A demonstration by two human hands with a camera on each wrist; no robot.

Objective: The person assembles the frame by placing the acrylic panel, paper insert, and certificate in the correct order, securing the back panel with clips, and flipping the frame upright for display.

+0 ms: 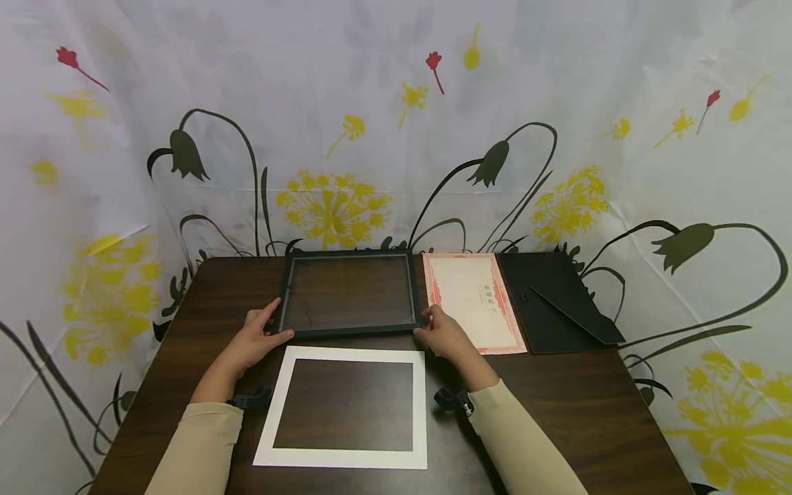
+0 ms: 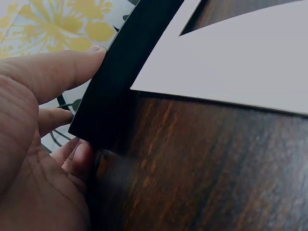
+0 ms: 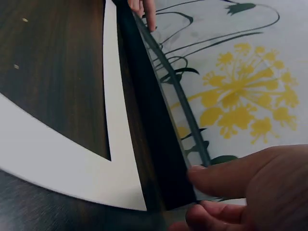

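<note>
A black picture frame (image 1: 353,333) with a clear pane lies toward the back of the table. My left hand (image 1: 247,347) grips its near left corner; in the left wrist view, the thumb (image 2: 79,67) presses the outer side and other fingertips reach around the corner. At the near right corner my right hand (image 1: 448,337) pinches the frame, and the right wrist view has the thumb (image 3: 216,180) on its edge with fingers beneath. Between my forearms, in front of the frame, lies a white mat board (image 1: 340,458) with a rectangular opening.
Right of the frame lies a certificate (image 1: 464,295) with a red patterned border. Beside it, a black backing board (image 1: 538,275) with an angled stand flap (image 1: 575,313) sits near the table's right edge. A flower-printed curtain (image 1: 371,103) hangs behind the brown table (image 1: 526,426).
</note>
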